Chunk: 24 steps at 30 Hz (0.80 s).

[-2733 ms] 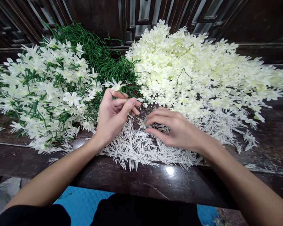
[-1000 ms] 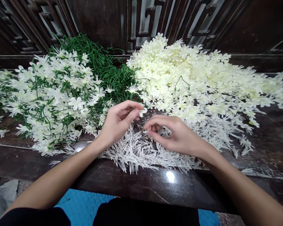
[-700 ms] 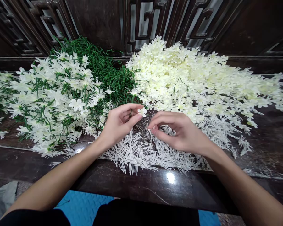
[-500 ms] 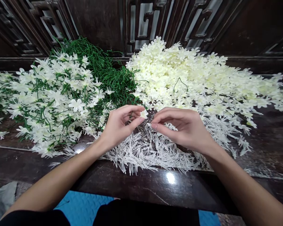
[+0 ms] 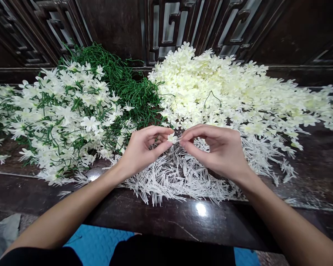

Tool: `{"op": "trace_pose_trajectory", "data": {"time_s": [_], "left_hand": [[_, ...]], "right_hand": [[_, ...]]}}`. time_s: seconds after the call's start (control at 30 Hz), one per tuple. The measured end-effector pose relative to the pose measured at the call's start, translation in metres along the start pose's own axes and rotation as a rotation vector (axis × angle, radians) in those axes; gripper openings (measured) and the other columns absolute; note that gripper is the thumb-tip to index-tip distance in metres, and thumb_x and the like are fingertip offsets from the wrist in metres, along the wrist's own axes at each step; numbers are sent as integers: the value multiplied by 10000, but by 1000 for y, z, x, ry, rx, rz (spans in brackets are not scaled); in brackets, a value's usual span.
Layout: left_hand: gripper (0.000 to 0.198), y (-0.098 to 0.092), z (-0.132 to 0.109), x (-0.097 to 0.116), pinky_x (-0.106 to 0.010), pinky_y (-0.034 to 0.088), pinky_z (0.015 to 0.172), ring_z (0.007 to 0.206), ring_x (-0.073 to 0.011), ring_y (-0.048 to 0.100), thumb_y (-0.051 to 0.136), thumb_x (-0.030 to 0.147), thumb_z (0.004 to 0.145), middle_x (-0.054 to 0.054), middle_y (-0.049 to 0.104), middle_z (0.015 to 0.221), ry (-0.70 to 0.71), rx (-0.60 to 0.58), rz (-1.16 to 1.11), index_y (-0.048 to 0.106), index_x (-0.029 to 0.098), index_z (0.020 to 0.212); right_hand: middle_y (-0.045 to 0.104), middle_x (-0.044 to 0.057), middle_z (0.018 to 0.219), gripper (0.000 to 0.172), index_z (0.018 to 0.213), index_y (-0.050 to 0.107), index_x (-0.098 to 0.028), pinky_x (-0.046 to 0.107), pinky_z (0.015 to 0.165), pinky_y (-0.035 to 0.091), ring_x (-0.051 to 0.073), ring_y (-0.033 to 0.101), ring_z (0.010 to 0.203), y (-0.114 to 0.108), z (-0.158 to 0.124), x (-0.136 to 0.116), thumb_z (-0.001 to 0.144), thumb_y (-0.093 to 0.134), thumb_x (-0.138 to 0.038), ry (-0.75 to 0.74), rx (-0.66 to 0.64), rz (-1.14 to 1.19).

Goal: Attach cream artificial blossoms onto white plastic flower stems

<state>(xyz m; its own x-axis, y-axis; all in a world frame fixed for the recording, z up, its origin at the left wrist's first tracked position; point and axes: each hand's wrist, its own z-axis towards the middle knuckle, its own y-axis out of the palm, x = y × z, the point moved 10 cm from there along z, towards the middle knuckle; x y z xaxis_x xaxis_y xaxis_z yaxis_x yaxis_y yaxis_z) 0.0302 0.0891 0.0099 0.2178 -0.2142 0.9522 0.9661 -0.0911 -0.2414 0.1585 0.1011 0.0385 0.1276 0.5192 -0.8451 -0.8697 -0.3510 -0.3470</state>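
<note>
1. From my remote seat, I saw the left hand [image 5: 144,146] pinching a flower [image 5: 171,138] over the pile [image 5: 155,181]; a slack grip could have dropped it there.
2. The right hand [image 5: 220,147] pinched, seemingly, a stamen [image 5: 178,139] at the flower's side; its grip hid the end, so I couldn't be certain.
3. A skewed push or hard tug, I judged, could have bent the stamen or torn the flower.

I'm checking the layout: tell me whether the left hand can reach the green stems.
Probably yes: the green stems lie just beyond the left hand, nothing seems to block it, though it's pinching a white flower.
</note>
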Motion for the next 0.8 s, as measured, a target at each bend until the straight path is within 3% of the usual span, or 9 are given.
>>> {"op": "trace_pose_trajectory", "data": {"time_s": [0.33,0.43,0.8], "left_hand": [[234,6,-2,3,-289,556,763,816,-149,638,649,227,821,-84,691,947,4,-75,-16,676,145,1039],[199,6,-1,4,-272,555,722,774,-142,647,574,213,875,-59,696,855,-6,-85,-42,678,167,1039],[183,1,-1,5,-258,544,711,797,-143,640,659,147,805,-39,684,871,30,-26,-108,675,183,984]], "right_hand": [[723,10,788,172,816,693,-257,389,664,584,188,676,725,-2,-2,-14,767,638,-102,-121,63,-216],[723,5,784,169,823,692,-266,395,666,587,190,679,728,-4,-2,-11,776,638,-114,-94,80,-184],[735,-5,787,137,797,714,-285,392,689,597,192,696,736,-4,-2,0,765,705,-152,33,77,10]]}}
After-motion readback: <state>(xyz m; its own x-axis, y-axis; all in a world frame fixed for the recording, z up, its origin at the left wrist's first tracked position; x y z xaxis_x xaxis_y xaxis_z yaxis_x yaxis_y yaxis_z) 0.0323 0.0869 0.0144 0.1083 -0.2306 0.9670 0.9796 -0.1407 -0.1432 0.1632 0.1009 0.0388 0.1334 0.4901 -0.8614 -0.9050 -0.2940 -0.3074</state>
